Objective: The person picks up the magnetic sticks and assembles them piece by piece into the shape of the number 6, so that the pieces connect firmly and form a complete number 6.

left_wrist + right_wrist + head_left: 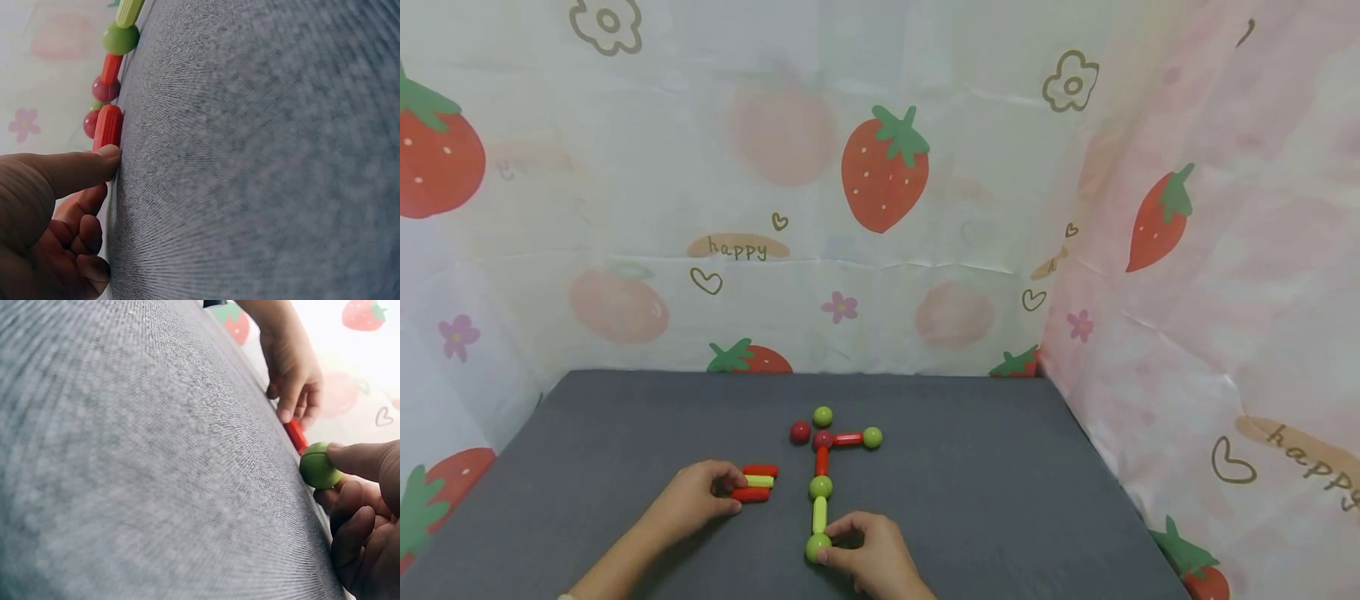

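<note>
At the near end of a line of joined pieces, my right hand (880,550) pinches a green ball (319,466) between thumb and finger. A yellow-green stick (820,515) links that ball to another green ball (821,487). Beyond it, a red stick (822,461) runs to a red ball (823,440), from which another red stick (848,439) extends right to a green ball (872,437). My left hand (702,490) holds the left end of the nearest loose red stick (109,128) with thumb and fingers. A yellow-green stick (759,481) and a farther red stick (761,470) lie beside it.
A loose red ball (800,432) and a green ball (823,416) sit near the far end of the joined pieces. The dark grey tabletop (1000,500) meets strawberry-printed cloth (880,283) at the back and sides.
</note>
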`<state>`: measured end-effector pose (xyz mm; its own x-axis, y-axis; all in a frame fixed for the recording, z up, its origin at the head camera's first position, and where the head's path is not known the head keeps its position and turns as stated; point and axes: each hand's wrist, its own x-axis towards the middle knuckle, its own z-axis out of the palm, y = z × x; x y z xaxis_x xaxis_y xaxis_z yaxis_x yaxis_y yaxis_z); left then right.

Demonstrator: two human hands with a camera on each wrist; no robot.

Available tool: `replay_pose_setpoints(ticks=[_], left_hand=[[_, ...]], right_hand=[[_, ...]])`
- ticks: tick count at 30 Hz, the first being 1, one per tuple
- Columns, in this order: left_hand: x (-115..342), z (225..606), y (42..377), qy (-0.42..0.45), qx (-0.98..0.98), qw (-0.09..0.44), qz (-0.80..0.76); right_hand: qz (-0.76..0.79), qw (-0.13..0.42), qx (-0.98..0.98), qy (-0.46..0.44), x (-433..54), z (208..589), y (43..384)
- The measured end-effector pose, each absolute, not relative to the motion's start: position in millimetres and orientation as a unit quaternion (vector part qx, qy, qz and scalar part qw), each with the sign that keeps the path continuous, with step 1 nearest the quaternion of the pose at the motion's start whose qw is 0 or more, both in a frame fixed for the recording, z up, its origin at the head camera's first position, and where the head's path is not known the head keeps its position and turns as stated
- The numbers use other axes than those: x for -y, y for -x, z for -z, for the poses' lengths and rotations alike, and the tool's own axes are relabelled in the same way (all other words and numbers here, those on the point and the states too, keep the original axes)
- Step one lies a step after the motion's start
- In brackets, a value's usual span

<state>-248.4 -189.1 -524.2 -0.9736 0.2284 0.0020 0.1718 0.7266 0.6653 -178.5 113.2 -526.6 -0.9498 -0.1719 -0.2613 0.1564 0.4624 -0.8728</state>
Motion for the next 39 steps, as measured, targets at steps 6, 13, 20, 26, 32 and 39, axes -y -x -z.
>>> replay_pose_setpoints(ticks=[6, 13, 20, 26, 32, 39], left_hand=[[189, 522, 247, -0.095, -0.928, 0.057, -0.356], [192, 517, 238, -0.112, -0.927, 0.05, -0.354], [195, 511, 221, -0.132, -0.911, 0.081, -0.383], [192, 510, 207, -0.16, -0.893, 0.12, -0.403], [186, 512, 194, -0.168, -0.868, 0.184, -0.43], [183, 568, 210, -0.204, -0.813, 0.255, -0.482]], right_hand=[[0.513, 0.163, -0.843, 0.0, -112, 525, 179], [0.509, 0.167, -0.844, -0.005, -110, 525, 179], [0.51, 0.156, -0.846, 0.002, -110, 524, 179], [0.502, 0.156, -0.85, 0.0, -110, 524, 179], [0.501, 0.16, -0.851, -0.004, -110, 525, 179], [0.51, 0.157, -0.846, 0.007, -113, 526, 179]])
